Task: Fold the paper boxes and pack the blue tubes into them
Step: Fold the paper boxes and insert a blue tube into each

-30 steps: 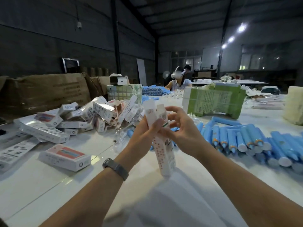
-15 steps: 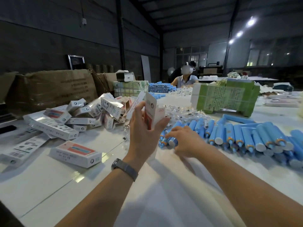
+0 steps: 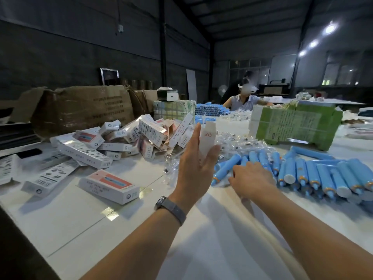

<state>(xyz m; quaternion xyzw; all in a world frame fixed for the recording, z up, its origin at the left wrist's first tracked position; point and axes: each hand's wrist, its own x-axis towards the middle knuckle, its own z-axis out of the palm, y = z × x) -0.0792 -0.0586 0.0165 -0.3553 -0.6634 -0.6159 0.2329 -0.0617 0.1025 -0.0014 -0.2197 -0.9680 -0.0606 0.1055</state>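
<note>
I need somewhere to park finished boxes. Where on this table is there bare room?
Bare white table lies in front of the lone pink-and-white carton, and between the two forearms. Crowded: the heap of white cartons far left, the blue tubes right, clear wrappers between them.

Left hand [image 3: 196,170] holds a paper box [image 3: 206,142] upright, just left of the blue tubes [image 3: 314,174]. Right hand [image 3: 251,179] palm-down on the near-left end of the tubes, touching one; grip unclear. Pile of folded boxes [image 3: 121,140] well left of the tubes, green carton [image 3: 296,126] behind them.
</note>
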